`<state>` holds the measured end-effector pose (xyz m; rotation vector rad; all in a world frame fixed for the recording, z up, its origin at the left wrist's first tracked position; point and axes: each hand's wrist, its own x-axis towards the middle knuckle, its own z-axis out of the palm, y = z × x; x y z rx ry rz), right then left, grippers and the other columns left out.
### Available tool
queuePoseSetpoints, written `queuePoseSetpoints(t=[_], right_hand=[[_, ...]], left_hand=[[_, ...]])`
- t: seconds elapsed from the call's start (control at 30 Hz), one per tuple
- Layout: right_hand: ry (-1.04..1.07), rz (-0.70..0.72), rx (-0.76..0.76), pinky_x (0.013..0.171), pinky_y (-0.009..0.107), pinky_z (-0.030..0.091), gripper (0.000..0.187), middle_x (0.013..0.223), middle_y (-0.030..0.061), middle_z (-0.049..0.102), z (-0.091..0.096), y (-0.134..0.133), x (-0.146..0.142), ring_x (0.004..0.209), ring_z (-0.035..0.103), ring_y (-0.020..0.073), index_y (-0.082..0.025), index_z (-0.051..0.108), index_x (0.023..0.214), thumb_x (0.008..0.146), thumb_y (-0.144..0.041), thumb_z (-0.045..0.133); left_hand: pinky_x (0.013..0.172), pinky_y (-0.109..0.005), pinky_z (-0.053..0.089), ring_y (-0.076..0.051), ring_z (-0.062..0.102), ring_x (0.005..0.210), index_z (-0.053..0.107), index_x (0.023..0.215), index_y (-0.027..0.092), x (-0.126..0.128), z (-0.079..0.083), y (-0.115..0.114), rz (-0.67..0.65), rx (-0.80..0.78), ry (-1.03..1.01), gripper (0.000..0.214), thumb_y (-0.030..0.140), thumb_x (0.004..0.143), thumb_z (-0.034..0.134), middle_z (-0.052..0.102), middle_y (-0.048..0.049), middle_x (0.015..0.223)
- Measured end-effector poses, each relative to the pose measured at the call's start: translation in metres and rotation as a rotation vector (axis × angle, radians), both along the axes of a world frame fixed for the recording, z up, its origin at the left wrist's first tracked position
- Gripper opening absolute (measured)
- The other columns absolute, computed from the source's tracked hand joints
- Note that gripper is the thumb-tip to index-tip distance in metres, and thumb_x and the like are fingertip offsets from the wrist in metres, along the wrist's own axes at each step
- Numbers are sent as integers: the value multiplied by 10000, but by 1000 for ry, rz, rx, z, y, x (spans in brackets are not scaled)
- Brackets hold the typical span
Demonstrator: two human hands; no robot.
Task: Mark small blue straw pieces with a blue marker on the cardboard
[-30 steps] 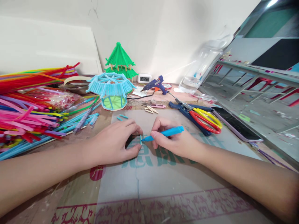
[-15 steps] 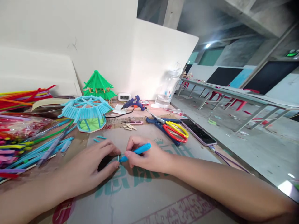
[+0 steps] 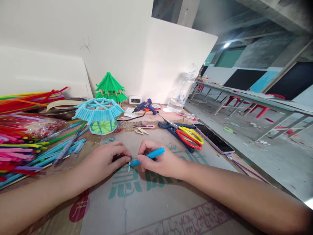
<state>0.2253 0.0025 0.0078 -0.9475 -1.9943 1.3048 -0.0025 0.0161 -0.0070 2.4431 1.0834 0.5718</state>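
Observation:
My right hand (image 3: 160,161) grips a blue craft knife (image 3: 149,156), its tip pointing left at a short light-blue straw piece (image 3: 129,166) lying on the cardboard sheet (image 3: 151,202). My left hand (image 3: 104,161) lies palm down just left of that piece, with fingertips curled and pressing next to it. A blue straw pavilion roof on a green base (image 3: 99,114) stands behind my left hand. Two small blue straw offcuts (image 3: 110,140) lie in front of it.
Piles of coloured straws (image 3: 22,137) fill the left side. A green straw pavilion (image 3: 110,86), a small clock (image 3: 135,100), a glue gun (image 3: 146,106), red-yellow scissors (image 3: 188,134), a phone (image 3: 214,138), wooden sticks (image 3: 141,131) and a plastic jar (image 3: 182,93) sit behind.
The camera has tilted up and turned, so the room at the right shows more. Both hands stay together on the small straw piece; the piece now lies tilted by the knife tip.

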Motion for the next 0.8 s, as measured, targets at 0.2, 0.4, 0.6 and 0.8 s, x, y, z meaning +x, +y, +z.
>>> queuePoseSetpoints(t=[0.2, 0.4, 0.6, 0.8], right_hand=[[-20, -7, 32, 492, 221, 402, 183, 622, -14, 640, 1, -1, -1, 535, 555, 110, -212, 502, 804, 900, -332, 602], [-87, -41, 73, 494, 234, 422, 184, 638, 16, 677, 3, -2, -1, 536, 577, 125, -210, 512, 808, 922, -342, 571], [-72, 39, 14, 489, 239, 424, 188, 627, 19, 680, 1, -3, 1, 538, 595, 137, -218, 502, 808, 923, -348, 574], [-71, -25, 71, 494, 241, 422, 182, 651, 20, 688, 1, -2, -1, 542, 577, 129, -213, 514, 813, 932, -342, 565]], left_hand=[[701, -262, 416, -160, 610, 803, 712, 882, 224, 0, 4, 0, 23, -42, -14, 216, 360, 956, 561, 668, 5, 859], [698, -264, 406, -162, 610, 818, 719, 904, 211, 1, 7, 0, 48, -45, 2, 143, 294, 932, 605, 692, 2, 863], [697, -262, 411, -158, 614, 821, 715, 904, 206, 0, 4, 0, 44, -37, -33, 137, 281, 931, 604, 695, -5, 889], [690, -265, 405, -161, 609, 809, 717, 902, 212, 0, 5, 1, 34, -26, -6, 152, 300, 936, 598, 693, -4, 873]])
